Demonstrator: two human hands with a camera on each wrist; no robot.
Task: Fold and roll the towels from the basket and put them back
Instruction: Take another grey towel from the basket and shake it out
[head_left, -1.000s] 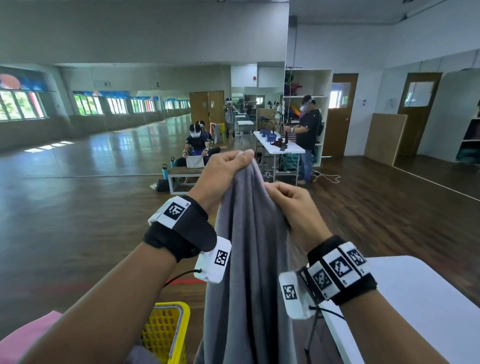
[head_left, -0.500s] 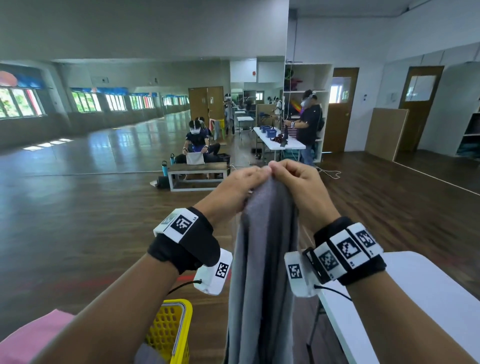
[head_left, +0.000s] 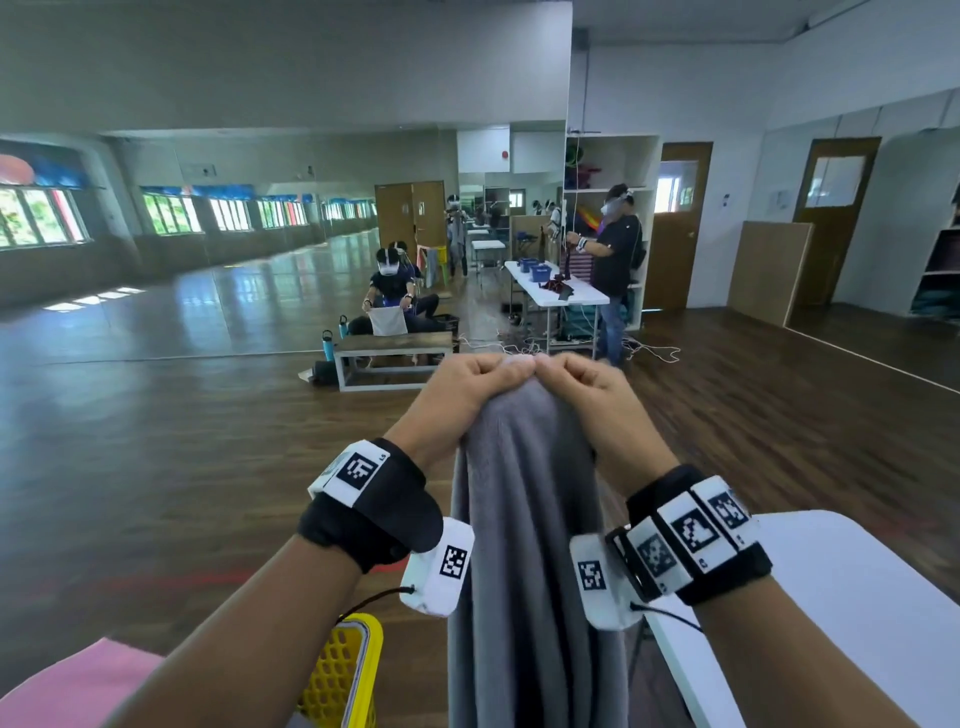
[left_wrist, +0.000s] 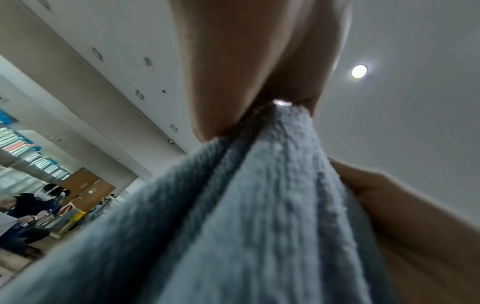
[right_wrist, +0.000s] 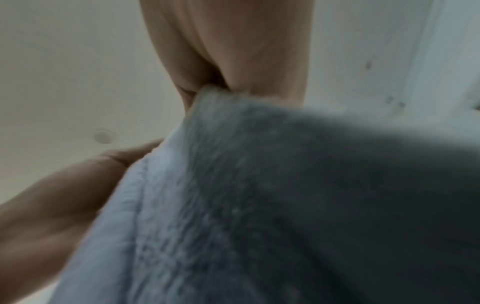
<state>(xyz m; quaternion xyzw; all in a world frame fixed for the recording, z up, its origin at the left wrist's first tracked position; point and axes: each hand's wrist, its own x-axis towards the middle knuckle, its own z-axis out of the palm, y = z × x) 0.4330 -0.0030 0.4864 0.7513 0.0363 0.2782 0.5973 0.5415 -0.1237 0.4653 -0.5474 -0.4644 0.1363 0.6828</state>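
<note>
- grey towel (head_left: 524, 519): you held it up in front of you at its top edge, and it hung straight down in long vertical folds between your two forearms, its lower end running out of the head view's bottom edge.
- white table (head_left: 857, 597): it stood at your lower right, its rounded corner just beside the hanging towel.
- yellow basket (head_left: 340, 675): it sat low at your left, below your left forearm, with its perforated wall and rim showing; something pink (head_left: 78, 691) lay left of it at the frame's corner.
- left hand (head_left: 467, 384): your fingers were curled and pinching the towel's top edge, knuckles up; the left wrist view showed the cloth (left_wrist: 259, 205) gathered to a point between finger and thumb.
- right hand (head_left: 582, 387): it pinched the same top edge just beside the left, fingertips of the two hands touching or nearly so; the blurred right wrist view showed the cloth (right_wrist: 285, 195) nipped between thumb and finger.
- far behind the towel, a seated person (head_left: 389, 291) held up a pale cloth by a bench, and a standing person (head_left: 615, 260) worked at another white table.
</note>
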